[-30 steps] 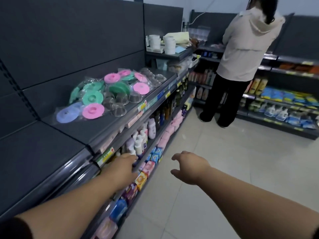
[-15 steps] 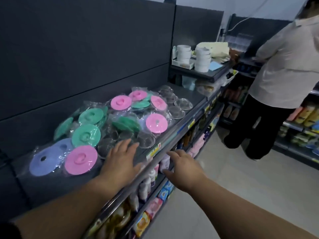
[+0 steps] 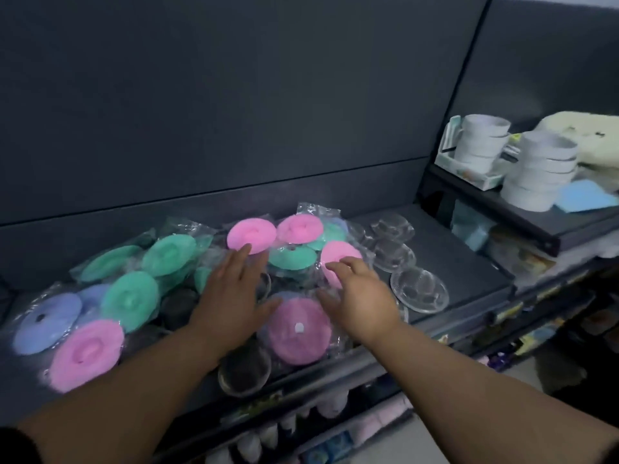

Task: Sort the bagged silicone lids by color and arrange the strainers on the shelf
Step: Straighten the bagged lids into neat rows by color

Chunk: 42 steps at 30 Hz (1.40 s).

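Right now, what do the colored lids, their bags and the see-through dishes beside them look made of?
The lids look like matte, soft silicone: flat color, no glare. Their bags look like thin clear plastic film, crinkled and glinting. The clear strainers seem hard glossy plastic, ribbed; glass cannot be ruled out.

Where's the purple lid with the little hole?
In the head view, the purple lid lies at the far left of the shelf, beside a green lid and just behind a pink lid.

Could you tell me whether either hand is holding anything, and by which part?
Nothing is held. The left hand and the right hand are both open, fingers spread over the bagged lids.
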### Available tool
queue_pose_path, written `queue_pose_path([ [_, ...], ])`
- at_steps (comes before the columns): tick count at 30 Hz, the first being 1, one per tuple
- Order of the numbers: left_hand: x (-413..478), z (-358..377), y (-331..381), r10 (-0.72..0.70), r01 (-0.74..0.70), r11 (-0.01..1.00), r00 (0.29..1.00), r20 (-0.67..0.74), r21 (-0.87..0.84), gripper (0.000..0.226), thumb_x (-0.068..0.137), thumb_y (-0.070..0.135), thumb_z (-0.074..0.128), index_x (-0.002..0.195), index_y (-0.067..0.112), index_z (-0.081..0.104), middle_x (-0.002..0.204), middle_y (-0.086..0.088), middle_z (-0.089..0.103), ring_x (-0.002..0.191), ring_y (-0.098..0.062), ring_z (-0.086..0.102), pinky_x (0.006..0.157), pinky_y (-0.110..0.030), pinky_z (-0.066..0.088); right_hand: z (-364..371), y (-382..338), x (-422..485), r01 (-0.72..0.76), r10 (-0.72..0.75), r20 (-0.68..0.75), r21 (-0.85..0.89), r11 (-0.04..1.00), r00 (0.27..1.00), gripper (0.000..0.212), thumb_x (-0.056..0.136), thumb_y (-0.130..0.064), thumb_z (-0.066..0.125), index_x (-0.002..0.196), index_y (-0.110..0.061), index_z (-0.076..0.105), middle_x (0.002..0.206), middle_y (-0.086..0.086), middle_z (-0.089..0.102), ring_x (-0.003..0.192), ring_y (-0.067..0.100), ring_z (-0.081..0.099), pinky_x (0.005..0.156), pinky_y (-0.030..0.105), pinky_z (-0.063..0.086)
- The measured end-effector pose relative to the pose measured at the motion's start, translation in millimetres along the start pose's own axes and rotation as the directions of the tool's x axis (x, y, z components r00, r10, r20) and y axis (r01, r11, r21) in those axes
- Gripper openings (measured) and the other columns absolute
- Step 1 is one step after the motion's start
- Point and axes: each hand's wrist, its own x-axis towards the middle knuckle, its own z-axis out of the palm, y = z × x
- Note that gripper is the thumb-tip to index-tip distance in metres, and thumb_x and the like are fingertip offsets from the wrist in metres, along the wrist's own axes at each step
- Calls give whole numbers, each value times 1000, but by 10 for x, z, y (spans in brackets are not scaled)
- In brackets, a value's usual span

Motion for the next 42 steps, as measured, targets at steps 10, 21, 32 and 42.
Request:
queue_pose_path([
  [10, 353, 86, -189, -228, 228, 973, 974, -19, 43, 86, 82, 67, 44, 150, 38, 0, 160, 5, -8, 147, -26, -5, 115, -57, 6, 102, 48, 736, 191, -193, 123, 24, 981, 974, 81, 75, -57, 68, 145, -38, 31, 157, -2, 21, 143, 22, 23, 116, 36, 22],
  [21, 452, -19, -372, -230, 217, 956, 972, -46, -198, 92, 74, 59, 49, 152, 27, 12, 160, 2, 9, 146, -20, 11, 117, -32, 12, 167, -248, 1320, 301, -250, 370, -88, 950, 895, 66, 84, -39, 59, 146, -34, 34, 159, 6, 18, 141, 29, 29, 111, 41, 35],
  [32, 271, -106, -143, -577, 581, 802, 814, 69, -139, 85, 87, 6, 48, 152, 33, -1, 161, -5, -3, 145, -30, 20, 112, -39, 30, -44, -236, 1409, 416, -408, 166, -13, 909, 898, 36, 96, -21, 44, 124, -34, 61, 106, 3, 70, 94, 26, 63, 77, 31, 50],
  [42, 310, -334, 246, -589, 423, 787, 733, -340, -450, 63, 96, 5, 44, 150, 29, 23, 151, -12, 37, 137, -29, 36, 111, -33, 29, -273, -64, 1391, 225, -171, -148, 579, 784, 974, 21, 92, -15, 54, 106, -16, 70, 86, 1, 68, 83, 17, 61, 67, 22, 38],
])
